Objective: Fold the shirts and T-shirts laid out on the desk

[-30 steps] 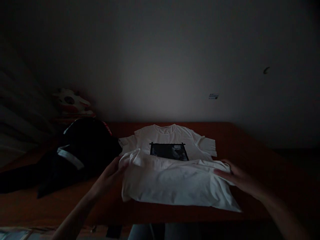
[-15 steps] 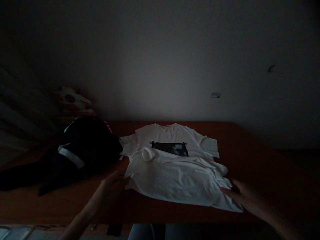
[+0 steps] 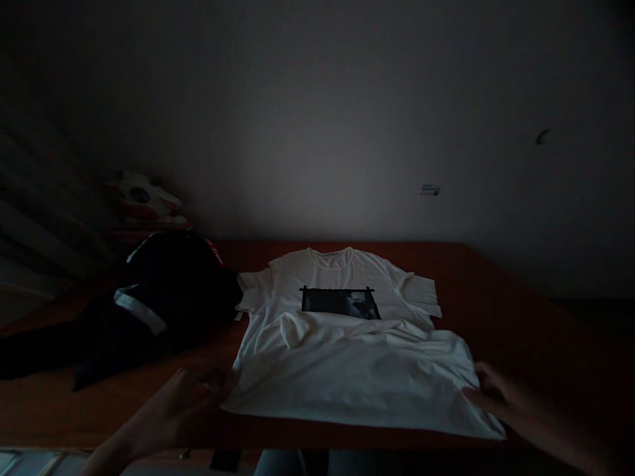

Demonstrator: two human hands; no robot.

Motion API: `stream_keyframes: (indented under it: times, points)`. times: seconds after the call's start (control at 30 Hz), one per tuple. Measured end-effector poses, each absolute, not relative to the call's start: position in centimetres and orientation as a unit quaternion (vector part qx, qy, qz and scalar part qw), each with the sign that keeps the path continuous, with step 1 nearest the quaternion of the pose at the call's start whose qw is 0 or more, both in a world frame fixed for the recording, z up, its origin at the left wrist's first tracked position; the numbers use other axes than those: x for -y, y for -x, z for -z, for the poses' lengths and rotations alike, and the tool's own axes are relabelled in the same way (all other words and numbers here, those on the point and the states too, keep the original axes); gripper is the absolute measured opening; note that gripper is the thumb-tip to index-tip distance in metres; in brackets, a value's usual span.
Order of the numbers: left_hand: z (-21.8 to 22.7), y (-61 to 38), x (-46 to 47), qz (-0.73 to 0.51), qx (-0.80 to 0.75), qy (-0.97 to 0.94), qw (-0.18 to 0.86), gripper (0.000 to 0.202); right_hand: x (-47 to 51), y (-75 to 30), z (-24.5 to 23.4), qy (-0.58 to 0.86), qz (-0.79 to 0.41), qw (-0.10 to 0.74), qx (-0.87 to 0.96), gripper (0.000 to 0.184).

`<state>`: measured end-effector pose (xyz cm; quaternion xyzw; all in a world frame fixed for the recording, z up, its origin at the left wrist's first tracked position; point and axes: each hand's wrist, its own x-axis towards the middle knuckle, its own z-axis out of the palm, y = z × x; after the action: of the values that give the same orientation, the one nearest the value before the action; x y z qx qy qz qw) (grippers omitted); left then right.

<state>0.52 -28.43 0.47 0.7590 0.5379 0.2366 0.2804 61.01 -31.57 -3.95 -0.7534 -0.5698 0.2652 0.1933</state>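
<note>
A white T-shirt (image 3: 347,357) with a dark rectangular print on the chest lies face up on a reddish-brown table (image 3: 496,311), collar toward the wall. Its lower part is rumpled, with a fold ridge across the middle. My left hand (image 3: 198,390) is at the shirt's near left hem corner, blurred, fingers curled at the cloth. My right hand (image 3: 491,393) grips the near right hem corner with closed fingers.
A dark garment (image 3: 149,304) with pale stripes is heaped on the table's left side. Behind it stands a pale round object (image 3: 141,198), too dim to name. A plain wall rises right behind the table. The scene is very dim.
Both hands have moved toward me and outward with the hem, drawing the folded-up lower part of the shirt down flat over the table.
</note>
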Motion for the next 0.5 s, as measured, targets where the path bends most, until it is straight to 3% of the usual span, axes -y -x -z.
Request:
stream_keyframes:
  times: [0.17,0.33,0.5]
  points:
    - [-1.0,-2.0,22.6,-0.294,-0.588,-0.734,0.173,0.035,28.7,-57.5,2.4,0.727,-0.091,0.252,0.632,0.066]
    - [-1.9,-5.6,12.4,-0.213,-0.577,-0.788,0.013,0.032,24.4,-48.5,1.6,0.602,-0.038,0.298,0.74,0.027]
    - [-1.5,-6.1,6.6,-0.099,-0.628,-0.771,-0.033,0.035,22.7,-43.9,3.5,0.553,-0.028,0.312,0.772,0.016]
